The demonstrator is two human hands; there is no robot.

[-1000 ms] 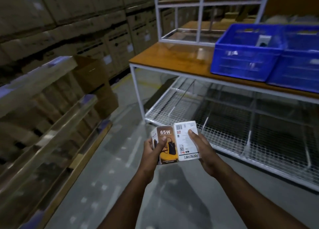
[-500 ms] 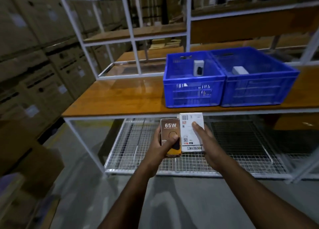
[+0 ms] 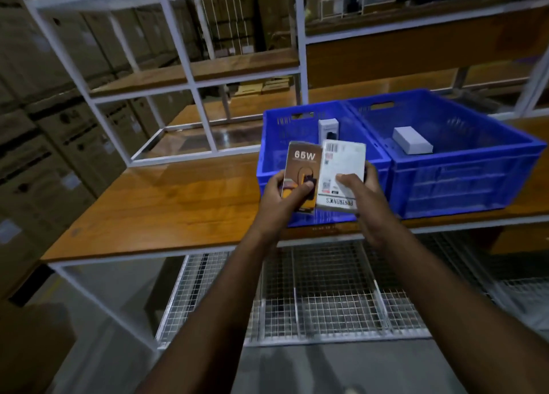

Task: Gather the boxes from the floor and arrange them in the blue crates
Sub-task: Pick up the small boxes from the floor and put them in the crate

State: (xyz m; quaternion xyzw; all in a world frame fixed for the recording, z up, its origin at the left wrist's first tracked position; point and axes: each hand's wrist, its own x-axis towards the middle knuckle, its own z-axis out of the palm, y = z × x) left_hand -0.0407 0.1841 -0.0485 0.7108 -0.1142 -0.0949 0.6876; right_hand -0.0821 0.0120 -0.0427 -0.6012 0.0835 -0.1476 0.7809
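Observation:
My left hand grips a brown box marked 65W. My right hand grips a white box with barcodes right beside it. Both boxes are held up in front of the near wall of the left blue crate. Inside that crate a small white box stands upright. The right blue crate touches the left one and holds a white box lying flat.
The crates sit on a wooden shelf in a white metal rack. A wire mesh shelf lies below. Cardboard cartons are stacked along the left. Grey floor is underfoot.
The view has swung from the aisle towards the rack and come closer. Both hands have risen with their boxes from below the shelf edge to the left crate's front.

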